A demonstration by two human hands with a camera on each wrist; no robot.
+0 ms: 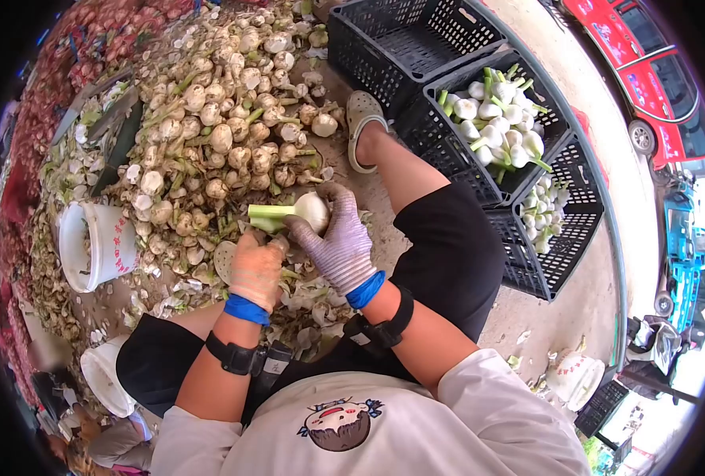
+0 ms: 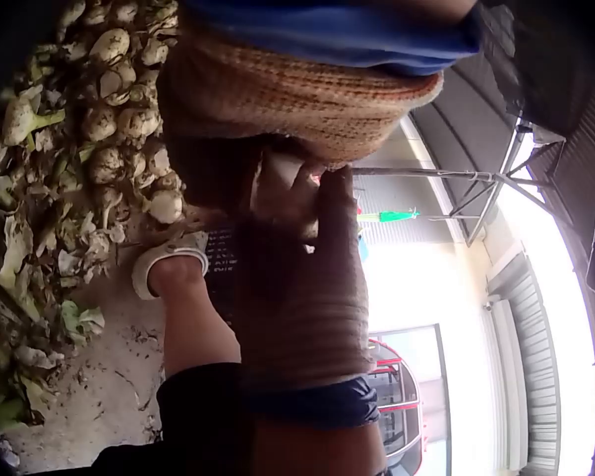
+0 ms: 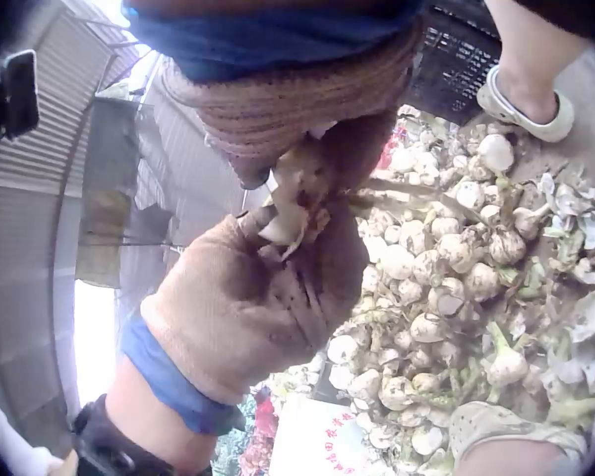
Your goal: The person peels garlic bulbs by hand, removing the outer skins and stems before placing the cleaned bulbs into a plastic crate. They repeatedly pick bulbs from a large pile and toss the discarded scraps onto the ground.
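**Both gloved hands on one white bulb, over the heap**

I see my right hand (image 1: 338,242), in a purplish knit glove, curled round a white bulb (image 1: 312,210) with its fingers wrapped over the top; the bulb's pale green stalk (image 1: 269,216) sticks out sideways, away from that hand. My left hand (image 1: 255,270), in a tan glove, sits just below and beside the stalk, fingers bent and pinching at the bulb's base, where loose white skin shows between the two gloves in the right wrist view (image 3: 290,213). The two hands touch each other around the bulb.

Just beyond the hands lies a big pile of unpeeled bulbs (image 1: 225,103), dirt-coloured with green stems. Peeled skins and scraps (image 1: 305,297) litter the ground directly under the hands. Off to the left hand's side stands a white bucket (image 1: 92,246), with a second white bucket (image 1: 105,377) nearer my body.

To the right hand's side are black plastic crates: the nearer crate (image 1: 495,119) holds clean white bulbs with trimmed green tops, another crate (image 1: 559,230) beside it holds a few more, and the far crate (image 1: 404,44) shows only its mesh floor. My foot in a pale clog (image 1: 362,127) rests past the right hand, between pile and crates.
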